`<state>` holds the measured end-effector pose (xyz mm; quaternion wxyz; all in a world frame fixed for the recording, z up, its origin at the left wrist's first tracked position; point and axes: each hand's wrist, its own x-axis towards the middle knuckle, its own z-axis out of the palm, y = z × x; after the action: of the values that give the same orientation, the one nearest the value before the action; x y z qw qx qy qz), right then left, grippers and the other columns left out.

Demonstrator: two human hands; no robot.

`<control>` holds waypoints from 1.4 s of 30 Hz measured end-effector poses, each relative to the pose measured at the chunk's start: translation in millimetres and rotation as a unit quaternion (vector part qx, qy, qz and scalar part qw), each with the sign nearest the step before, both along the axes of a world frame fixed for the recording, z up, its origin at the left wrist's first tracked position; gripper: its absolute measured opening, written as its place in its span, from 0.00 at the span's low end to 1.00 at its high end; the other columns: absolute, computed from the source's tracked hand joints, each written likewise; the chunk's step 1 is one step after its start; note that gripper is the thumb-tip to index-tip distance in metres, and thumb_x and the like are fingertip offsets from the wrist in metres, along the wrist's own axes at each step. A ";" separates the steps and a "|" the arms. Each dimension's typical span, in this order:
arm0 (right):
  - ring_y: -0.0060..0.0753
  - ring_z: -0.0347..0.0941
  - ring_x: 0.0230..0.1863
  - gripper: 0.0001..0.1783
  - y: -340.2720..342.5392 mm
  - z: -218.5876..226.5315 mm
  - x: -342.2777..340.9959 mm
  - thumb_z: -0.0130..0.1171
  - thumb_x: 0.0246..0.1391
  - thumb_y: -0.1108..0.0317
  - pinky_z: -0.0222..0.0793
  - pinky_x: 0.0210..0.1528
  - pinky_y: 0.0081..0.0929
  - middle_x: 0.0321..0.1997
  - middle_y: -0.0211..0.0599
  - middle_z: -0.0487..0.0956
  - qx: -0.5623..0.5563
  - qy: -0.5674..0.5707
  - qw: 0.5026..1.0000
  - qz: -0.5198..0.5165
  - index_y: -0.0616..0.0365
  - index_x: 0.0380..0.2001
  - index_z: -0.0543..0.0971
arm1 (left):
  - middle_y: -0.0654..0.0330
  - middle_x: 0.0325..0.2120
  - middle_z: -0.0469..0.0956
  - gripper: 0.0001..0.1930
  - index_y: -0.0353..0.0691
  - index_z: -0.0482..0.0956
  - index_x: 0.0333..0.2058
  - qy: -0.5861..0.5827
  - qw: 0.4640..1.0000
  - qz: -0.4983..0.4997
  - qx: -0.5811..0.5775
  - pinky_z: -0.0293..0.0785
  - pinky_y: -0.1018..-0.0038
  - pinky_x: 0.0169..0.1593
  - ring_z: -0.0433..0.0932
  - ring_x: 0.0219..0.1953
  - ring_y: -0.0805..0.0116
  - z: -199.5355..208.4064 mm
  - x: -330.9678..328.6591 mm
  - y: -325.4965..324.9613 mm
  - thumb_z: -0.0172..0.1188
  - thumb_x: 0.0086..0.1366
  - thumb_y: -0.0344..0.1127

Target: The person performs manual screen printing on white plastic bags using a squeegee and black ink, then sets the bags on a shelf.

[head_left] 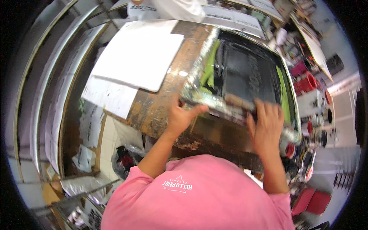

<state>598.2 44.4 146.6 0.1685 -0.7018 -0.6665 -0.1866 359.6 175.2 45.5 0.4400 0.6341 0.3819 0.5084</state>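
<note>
A screen printing frame [289, 73] lies tilted on the worktable, its mesh coated with black ink and strips of green tape along two sides. My left hand [182, 118] grips the frame's near left corner, thumb on top and the other fingers curled out of sight beneath. At the near edge is a squeegee with a wooden handle [239, 102]. My right hand [267, 122] is closed over the right end of that handle, fingers bent and slightly blurred; its blade is hidden.
A stack of white sheets [140, 53] covers the left of the stained brown worktable [153, 109]. Drying racks [69, 88] stand at the left. Red ink tubs [306, 83] and several cans crowd the right side. A person in white [172, 9] is beyond the table.
</note>
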 end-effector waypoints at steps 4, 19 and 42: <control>0.45 0.75 0.42 0.19 42.4 56.7 27.8 0.65 0.57 0.53 0.63 0.53 0.50 0.36 0.38 0.78 0.118 -0.062 0.991 -0.002 0.55 0.45 0.83 | 0.49 0.62 0.73 0.60 0.32 0.49 0.78 -0.199 0.977 -0.062 0.056 0.72 0.66 0.63 0.75 0.59 0.61 53.6 35.7 17.2 0.80 0.61 0.50; 0.46 0.73 0.24 0.22 104.7 153.7 57.8 0.58 0.61 0.52 0.67 0.45 0.42 0.20 0.43 0.77 0.165 -0.025 0.986 -0.020 0.60 0.23 0.79 | 0.39 0.81 0.41 0.65 0.37 0.48 0.80 0.618 0.781 -0.058 0.069 0.15 0.21 0.70 0.33 0.83 0.40 -69.7 49.1 -6.9 0.44 0.61 0.88; 0.33 0.72 0.22 0.31 115.5 224.2 61.7 0.49 0.65 0.47 0.71 0.29 0.34 0.19 0.39 0.77 -0.032 0.106 0.991 -0.069 0.62 0.19 0.79 | 0.49 0.59 0.83 0.22 0.30 0.80 0.63 0.095 0.988 0.123 0.010 0.73 0.66 0.67 0.78 0.64 0.60 5.7 12.8 101.2 0.65 0.71 0.26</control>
<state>659.9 159.9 370.8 0.2027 -0.7670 -0.6003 -0.1013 372.5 276.4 51.2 0.3292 0.6322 0.4918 0.5001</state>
